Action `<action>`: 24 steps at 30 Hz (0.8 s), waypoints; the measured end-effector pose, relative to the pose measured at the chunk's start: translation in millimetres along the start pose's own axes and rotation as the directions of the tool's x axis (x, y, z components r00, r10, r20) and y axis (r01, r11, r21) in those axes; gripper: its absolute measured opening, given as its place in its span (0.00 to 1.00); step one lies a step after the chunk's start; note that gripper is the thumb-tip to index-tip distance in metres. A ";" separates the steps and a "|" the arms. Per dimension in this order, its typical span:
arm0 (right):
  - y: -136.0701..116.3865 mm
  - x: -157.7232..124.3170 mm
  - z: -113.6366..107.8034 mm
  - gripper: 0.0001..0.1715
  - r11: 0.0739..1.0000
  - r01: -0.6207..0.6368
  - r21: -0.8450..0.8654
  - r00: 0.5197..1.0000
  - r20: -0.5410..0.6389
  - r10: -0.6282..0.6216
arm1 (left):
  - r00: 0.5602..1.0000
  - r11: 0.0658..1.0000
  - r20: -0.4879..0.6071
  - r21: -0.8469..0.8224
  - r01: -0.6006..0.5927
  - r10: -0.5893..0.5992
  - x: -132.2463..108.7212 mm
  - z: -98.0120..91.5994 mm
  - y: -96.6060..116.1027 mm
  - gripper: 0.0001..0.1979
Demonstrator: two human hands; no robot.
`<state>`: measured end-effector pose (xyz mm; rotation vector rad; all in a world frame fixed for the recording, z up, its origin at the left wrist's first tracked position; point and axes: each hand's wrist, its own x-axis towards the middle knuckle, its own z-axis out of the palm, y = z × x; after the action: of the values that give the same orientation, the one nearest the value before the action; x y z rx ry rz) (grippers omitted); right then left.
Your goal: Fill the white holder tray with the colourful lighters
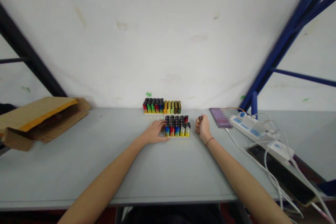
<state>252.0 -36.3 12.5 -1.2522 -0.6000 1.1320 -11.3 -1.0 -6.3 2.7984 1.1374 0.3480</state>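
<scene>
A front block of lighters (177,129) stands upright in several rows on a pale tray (178,138), with blue, red and yellow bodies and dark tops. My left hand (154,132) lies at its left side, fingers stretched out, thumb near the tray's front corner. To the right of the block, my right hand (203,129) is closed in a fist around a lighter (201,119); only its dark top pokes out above the fingers. At the block's right end, the rows show a gap behind the front lighters.
Behind stand a block of multicoloured lighters (153,106) and a yellow-green group of lighters (172,107), near the wall. An open cardboard box (47,115) lies left. On the right are a purple-screened device (220,117), a power strip (249,127), white cables and a dark phone (280,173).
</scene>
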 end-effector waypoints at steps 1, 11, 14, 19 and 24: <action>0.2 -0.1 0.2 0.20 1.000 -0.002 -0.005 1.000 0.004 0.002 | 1.000 1.000 -0.005 -0.005 -0.003 0.003 0.0 -0.3 0.3 0.41; 3.8 2.3 -1.8 0.18 0.999 0.040 -0.034 0.999 0.005 -0.040 | 1.000 1.000 -0.008 -0.014 -0.012 0.012 0.0 -0.5 0.5 0.40; 4.3 2.0 -2.0 0.16 0.998 0.051 -0.032 0.999 -0.003 -0.052 | 1.000 1.000 0.001 -0.007 -0.015 0.015 0.1 -0.9 0.7 0.39; 3.8 2.2 -3.0 0.15 0.999 0.037 -0.018 0.999 -0.006 -0.037 | 1.000 1.000 -0.004 -0.008 -0.014 0.014 -0.3 -2.1 1.9 0.39; 2.8 2.6 -2.9 0.17 1.000 0.022 -0.008 1.000 0.009 -0.022 | 1.000 1.000 -0.014 -0.011 -0.016 0.016 -0.6 -1.1 2.2 0.38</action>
<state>254.6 -35.4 8.6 -1.2456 -0.6243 1.1179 -10.5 -3.0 -4.9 2.8009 1.1128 0.3743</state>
